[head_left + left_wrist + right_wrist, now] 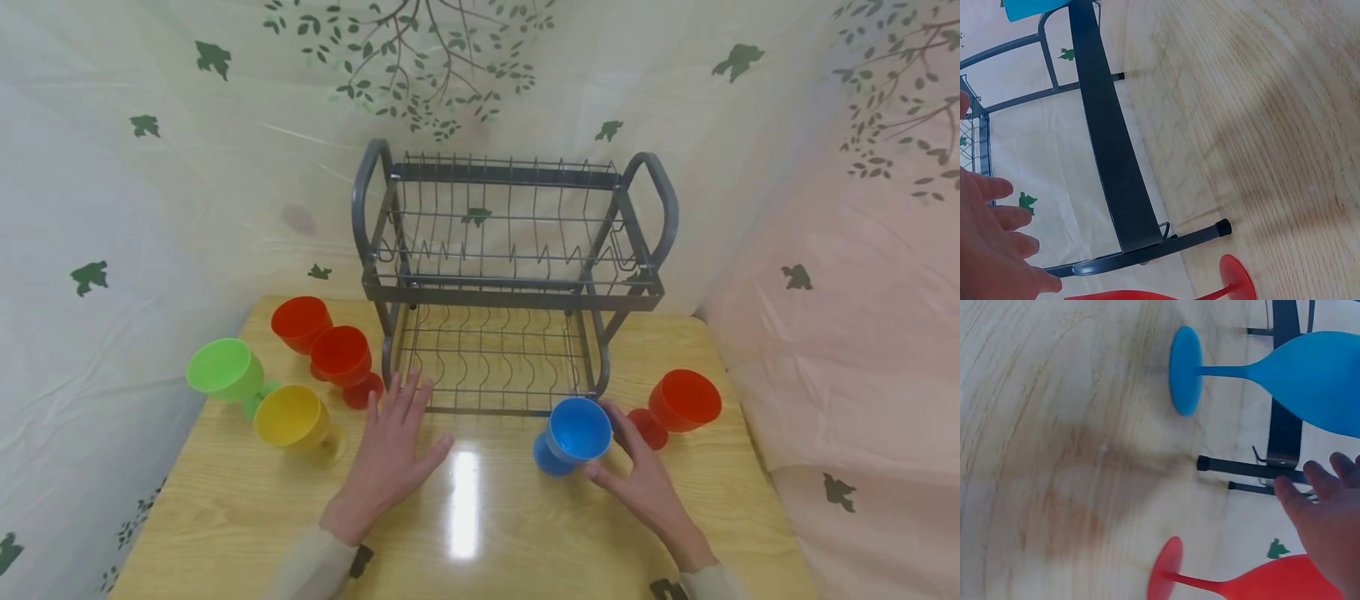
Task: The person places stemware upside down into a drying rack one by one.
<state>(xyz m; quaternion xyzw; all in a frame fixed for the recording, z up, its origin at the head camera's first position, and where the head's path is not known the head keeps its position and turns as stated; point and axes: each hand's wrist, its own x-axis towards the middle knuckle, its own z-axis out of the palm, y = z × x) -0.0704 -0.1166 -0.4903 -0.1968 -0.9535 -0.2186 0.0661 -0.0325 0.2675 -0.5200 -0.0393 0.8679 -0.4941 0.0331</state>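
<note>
Pale leaf-print cloth (262, 175) for backdrop, wood-grain desk (585, 542) below. Right of centre: blue goblet (576, 435), upright, foot on desk, just in front of dark two-tier rack (510, 295), near right front corner. Looks like light, stiff plastic; probably smooth, a bit slippery, unlikely to break, but likely top-heavy over a thin stem, so easy to tip. Best to take hold low round the bowl or at the stem, with a gentle squeeze. Right hand (645, 483) just beside bowl, on right side of it, thumb and fingers spread apart; cannot tell if touching. Just right of that hand: red goblet (682, 402), also upright. Left hand (393, 454) near left front corner of rack, fingers spread, nothing held. Farther left, also upright: two red goblets (342, 357), yellow goblet (292, 418), green goblet (228, 371) outermost.
</note>
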